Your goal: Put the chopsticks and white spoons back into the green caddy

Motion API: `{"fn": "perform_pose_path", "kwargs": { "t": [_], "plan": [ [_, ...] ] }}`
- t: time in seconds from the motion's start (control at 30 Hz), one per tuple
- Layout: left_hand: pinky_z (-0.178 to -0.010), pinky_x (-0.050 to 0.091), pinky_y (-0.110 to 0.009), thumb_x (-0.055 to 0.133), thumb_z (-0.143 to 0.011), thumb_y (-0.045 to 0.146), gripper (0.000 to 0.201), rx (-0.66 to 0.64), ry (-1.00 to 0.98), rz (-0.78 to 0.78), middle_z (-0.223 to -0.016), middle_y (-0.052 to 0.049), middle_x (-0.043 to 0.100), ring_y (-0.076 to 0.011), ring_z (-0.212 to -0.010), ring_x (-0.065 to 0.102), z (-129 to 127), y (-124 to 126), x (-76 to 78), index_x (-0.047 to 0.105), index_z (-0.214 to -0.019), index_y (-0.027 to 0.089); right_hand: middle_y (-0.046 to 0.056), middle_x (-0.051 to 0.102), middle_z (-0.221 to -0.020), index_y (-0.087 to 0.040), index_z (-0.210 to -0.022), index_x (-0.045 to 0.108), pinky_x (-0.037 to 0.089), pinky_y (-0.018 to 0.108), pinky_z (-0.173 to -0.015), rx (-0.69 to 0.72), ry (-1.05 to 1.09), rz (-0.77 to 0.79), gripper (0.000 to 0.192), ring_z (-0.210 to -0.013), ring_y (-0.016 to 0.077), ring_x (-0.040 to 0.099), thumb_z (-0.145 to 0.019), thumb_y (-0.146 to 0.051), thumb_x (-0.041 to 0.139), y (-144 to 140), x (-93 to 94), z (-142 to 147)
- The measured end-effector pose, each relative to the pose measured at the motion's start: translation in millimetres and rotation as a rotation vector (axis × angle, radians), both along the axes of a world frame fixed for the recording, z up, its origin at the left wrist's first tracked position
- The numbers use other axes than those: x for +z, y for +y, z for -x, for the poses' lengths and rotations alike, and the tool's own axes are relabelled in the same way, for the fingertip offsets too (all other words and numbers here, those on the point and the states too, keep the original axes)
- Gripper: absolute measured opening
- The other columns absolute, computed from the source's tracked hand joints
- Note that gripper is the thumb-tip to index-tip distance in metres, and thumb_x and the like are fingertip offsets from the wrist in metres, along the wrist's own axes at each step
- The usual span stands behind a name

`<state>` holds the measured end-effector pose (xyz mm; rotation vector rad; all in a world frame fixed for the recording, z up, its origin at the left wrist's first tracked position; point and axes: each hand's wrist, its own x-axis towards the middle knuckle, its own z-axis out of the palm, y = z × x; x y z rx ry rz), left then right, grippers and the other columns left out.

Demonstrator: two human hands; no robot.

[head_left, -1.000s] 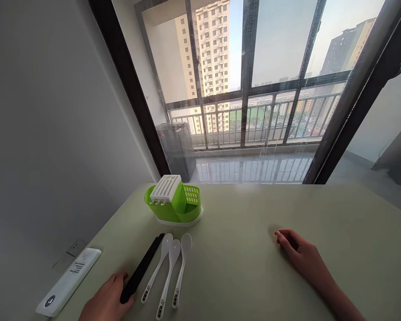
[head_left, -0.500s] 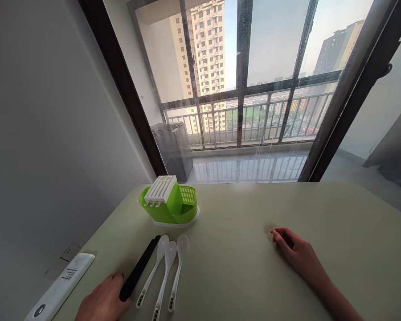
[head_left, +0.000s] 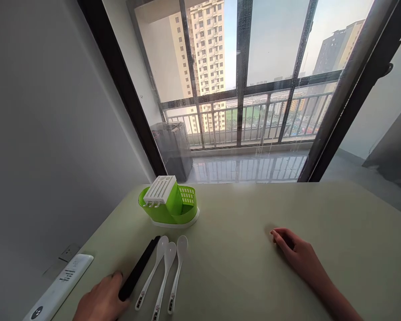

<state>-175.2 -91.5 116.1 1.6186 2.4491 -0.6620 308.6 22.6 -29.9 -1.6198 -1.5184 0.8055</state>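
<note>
Left hand (head_left: pixel 102 303) curls loosely against the black chopsticks' (head_left: pixel 139 268) near end beside three white spoons (head_left: pixel 165 272); right hand (head_left: pixel 296 254) rests open, empty, on the bench (head_left: pixel 240 214)

Black chopstick bundle (head_left: pixel 139 268) flat on the table, just left of three white spoons (head_left: pixel 163 274).

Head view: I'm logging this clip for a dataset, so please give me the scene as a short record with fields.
surface: pale green table
left hand: left hand at the near end of the black chopsticks, touching them; grip unclear
right hand: right hand resting on the table, holding nothing
beside chopsticks: three white spoons lying side by side
behind them: green cutlery holder with a white slotted insert
far left: white remote at the table's edge
</note>
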Motion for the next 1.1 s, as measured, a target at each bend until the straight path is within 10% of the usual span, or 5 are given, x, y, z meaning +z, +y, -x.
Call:
{"fn": "perform_pose_path", "kwargs": {
  "t": [1.1],
  "plan": [
    [-0.073,0.046,-0.041,0.041,-0.084,0.026,0.027,-0.069,-0.014,-0.087,-0.099,-0.014,0.072,-0.0355,-0.096,0.069,21.8,5.0,-15.5,0.063,-0.098,0.017,0.0,0.071,-0.076,-0.026,-0.094,0.069,0.049,0.028,-0.064,-0.021,-0.015,-0.046,0.046,-0.065,0.0187,0.061,-0.091,-0.066,0.049,-1.6,6.8,0.6]
  ]
}}
